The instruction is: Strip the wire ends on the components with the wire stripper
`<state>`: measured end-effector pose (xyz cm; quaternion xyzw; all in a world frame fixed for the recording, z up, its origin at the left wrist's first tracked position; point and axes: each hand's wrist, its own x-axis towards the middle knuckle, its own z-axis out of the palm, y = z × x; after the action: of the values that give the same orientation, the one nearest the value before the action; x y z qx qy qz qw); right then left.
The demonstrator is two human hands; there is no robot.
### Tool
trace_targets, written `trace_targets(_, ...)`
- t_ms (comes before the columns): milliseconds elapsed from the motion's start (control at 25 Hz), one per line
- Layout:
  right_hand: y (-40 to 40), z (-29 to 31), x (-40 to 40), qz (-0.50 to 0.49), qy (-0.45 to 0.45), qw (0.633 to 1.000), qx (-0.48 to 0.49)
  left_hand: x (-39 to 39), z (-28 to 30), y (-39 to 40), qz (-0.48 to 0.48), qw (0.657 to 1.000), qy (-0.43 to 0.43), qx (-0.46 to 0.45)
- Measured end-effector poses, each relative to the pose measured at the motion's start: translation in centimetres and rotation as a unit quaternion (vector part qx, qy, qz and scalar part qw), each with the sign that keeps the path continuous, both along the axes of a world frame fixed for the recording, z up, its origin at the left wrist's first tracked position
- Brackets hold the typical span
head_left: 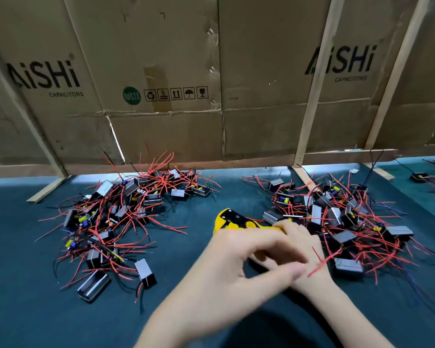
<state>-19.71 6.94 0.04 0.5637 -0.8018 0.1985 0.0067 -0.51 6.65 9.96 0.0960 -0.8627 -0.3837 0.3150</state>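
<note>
The right hand (296, 244) gripped the wire stripper (239, 222), jaws pointing up-left; the left hand (239, 262), fingers curled, seemingly pinched a red wire (324, 259).

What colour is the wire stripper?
Yellow with black parts. The stripper shows in the head view, just beyond the hands.

1 head view (close) looks down, forward.
</note>
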Motion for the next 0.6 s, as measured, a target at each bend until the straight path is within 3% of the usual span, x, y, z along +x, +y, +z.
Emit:
trace_targets(80,-0.1,-0.7,0.0,-0.004,-0.058,0.998,-0.028,1.5,-1.2,-2.1,0.087,0.995,-0.04,-0.026)
trace_targets(240,-0.3,-1.7,0.7,-0.02,0.012,0.998,-0.05,4.4,-4.2,-7.3,0.25,0.948,-0.165,-0.11)
trace_targets(400,-0.5,-2.3,0.9,-0.08,0.023,0.996,-0.028,6.0,-5.6,-12.1,0.318,0.902,-0.272,-0.111)
trace_targets(520,-0.5,-2.3,1.6,-0.105,0.065,0.992,-0.005,6.5,-6.8,-13.1,0.353,0.897,-0.256,-0.071)
trace_targets(600,0.0,-2.1,1.8,-0.1,0.103,0.989,-0.042,6.6,-7.8,-12.7,0.376,0.894,-0.239,-0.048)
